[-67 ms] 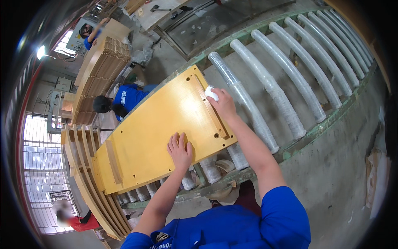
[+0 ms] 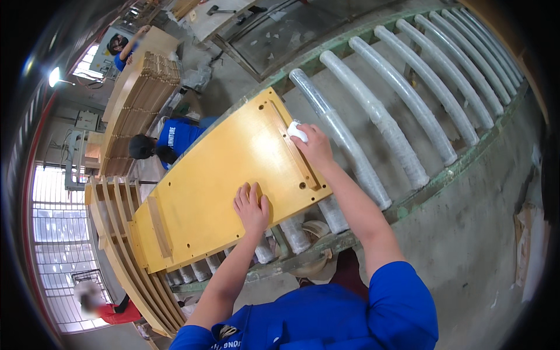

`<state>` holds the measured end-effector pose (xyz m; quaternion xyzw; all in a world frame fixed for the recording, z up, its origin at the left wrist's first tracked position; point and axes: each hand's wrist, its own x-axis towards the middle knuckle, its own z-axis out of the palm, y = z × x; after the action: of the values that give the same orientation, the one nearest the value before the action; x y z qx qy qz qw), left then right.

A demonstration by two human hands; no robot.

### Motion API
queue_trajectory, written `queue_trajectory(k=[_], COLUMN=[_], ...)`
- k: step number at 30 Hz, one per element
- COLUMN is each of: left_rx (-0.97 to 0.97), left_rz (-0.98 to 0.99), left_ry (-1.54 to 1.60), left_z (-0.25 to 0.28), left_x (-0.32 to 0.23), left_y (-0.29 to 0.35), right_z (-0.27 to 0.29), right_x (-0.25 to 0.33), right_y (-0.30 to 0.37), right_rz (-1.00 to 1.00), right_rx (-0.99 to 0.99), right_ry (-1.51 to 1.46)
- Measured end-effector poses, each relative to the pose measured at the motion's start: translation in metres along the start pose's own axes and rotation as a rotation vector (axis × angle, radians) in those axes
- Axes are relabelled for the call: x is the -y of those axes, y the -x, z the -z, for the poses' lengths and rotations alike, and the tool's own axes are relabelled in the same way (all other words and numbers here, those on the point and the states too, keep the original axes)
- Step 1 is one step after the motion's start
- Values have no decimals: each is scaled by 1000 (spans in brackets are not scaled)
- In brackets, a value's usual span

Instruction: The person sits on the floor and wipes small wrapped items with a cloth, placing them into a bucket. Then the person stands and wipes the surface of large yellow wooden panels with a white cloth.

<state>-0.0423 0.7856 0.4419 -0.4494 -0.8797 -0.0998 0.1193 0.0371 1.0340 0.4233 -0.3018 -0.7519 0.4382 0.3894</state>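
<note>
Holding a white wad (image 2: 297,131) at the yellow board's (image 2: 210,189) edge with my right hand (image 2: 316,147), I rest my left hand (image 2: 252,211), flat and loose, on the board, atop rollers (image 2: 380,119).

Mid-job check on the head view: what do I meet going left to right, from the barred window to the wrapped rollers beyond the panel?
Barred window → wooden boards → left hand → white wad → right hand → wrapped rollers beyond the panel.
</note>
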Motion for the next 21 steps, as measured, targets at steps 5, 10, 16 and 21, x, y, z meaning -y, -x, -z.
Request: queue_trajectory(k=[5, 10, 16, 21], left_rx=[2, -23, -25, -6], left_rz=[15, -1, 15, 41], left_ry=[-3, -4, -5, 3], left_z=[0, -4, -7, -5], left_x=[5, 4, 7, 6], left_y=[4, 4, 5, 4], right_z=[23, 50, 74, 90], right_x=[12, 19, 27, 20], right_y=[45, 84, 119, 129], right_rz=[-22, -31, -48, -95], right_rx=[16, 11, 28, 67], right_ry=[-19, 31, 21, -104])
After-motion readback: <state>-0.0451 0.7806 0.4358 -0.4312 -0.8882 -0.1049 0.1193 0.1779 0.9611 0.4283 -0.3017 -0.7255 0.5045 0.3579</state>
